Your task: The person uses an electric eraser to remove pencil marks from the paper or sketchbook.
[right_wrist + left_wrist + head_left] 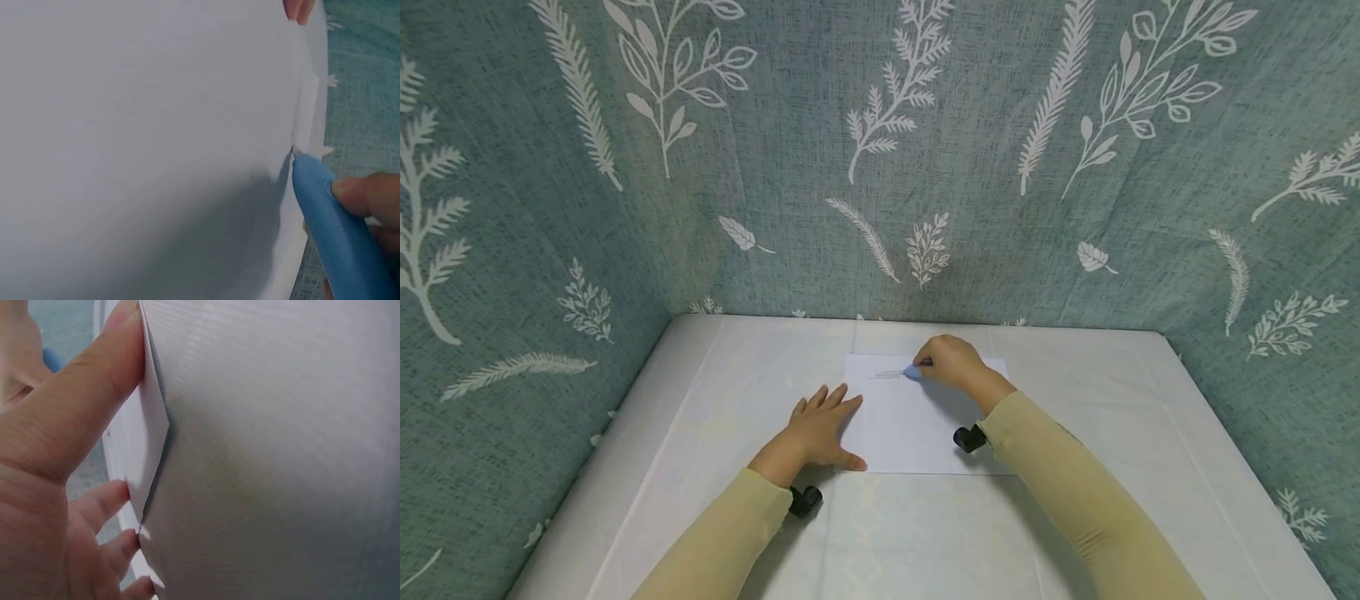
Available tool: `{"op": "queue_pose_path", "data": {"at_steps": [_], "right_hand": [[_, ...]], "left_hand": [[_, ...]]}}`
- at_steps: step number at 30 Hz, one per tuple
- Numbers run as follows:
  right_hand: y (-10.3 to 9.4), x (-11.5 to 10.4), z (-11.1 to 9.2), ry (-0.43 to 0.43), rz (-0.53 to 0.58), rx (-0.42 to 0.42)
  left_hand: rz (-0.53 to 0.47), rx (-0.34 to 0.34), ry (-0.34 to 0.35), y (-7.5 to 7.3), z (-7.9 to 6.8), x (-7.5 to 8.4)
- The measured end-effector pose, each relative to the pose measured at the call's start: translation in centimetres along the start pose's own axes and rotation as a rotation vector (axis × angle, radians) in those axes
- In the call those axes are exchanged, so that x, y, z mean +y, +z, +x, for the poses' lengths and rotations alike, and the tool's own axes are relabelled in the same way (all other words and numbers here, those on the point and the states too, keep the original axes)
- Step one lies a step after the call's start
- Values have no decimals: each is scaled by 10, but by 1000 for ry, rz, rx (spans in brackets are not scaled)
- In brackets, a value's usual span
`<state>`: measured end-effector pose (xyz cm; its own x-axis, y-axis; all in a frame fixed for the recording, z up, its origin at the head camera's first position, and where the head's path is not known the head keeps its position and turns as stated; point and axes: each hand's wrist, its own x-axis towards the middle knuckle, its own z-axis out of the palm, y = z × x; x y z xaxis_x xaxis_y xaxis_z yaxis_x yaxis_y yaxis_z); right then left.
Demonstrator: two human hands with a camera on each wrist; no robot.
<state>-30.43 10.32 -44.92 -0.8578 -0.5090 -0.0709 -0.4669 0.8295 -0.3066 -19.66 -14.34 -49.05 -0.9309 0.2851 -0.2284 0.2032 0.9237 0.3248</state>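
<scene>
In the head view a white sheet of paper (pixel 917 442) lies on the table. My right hand (pixel 955 363) grips a thick blue pen (pixel 337 228) with a short metallic tip, its thumb pressed on the barrel in the right wrist view. The pen's tip is at the paper's surface, at the right end of a few thin grey lines (pixel 886 375) near the top left of the sheet. My left hand (pixel 818 429) rests with spread fingers along the left edge of the paper. Its thumb (pixel 115 362) presses near the lower left corner, which lifts slightly.
A white-covered table (pixel 700 442) carries the sheet. Green-blue fabric (pixel 820 125) with white leaf prints hangs behind it and at both sides. Each wrist wears a small black camera, one at the left sleeve (pixel 715 533) and one at the right sleeve (pixel 1075 483).
</scene>
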Motion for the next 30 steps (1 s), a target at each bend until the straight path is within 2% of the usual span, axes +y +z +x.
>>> {"op": "queue_pose_path", "data": {"at_steps": [4,13,20,27,30], "right_hand": [[1,-1,-1,-34,-5,-17],[0,-2,0,53,-16,23],[-2,-3,2,1,-19,-20],[1,-2,2,13,-29,30],[1,-2,3,9,-28,26]], "left_hand": [[3,0,0,-1,0,0],[17,0,7,-1,0,0],[15,0,0,-2,1,-1],[4,-1,6,1,1,-1],[4,2,4,1,1,-2]]}}
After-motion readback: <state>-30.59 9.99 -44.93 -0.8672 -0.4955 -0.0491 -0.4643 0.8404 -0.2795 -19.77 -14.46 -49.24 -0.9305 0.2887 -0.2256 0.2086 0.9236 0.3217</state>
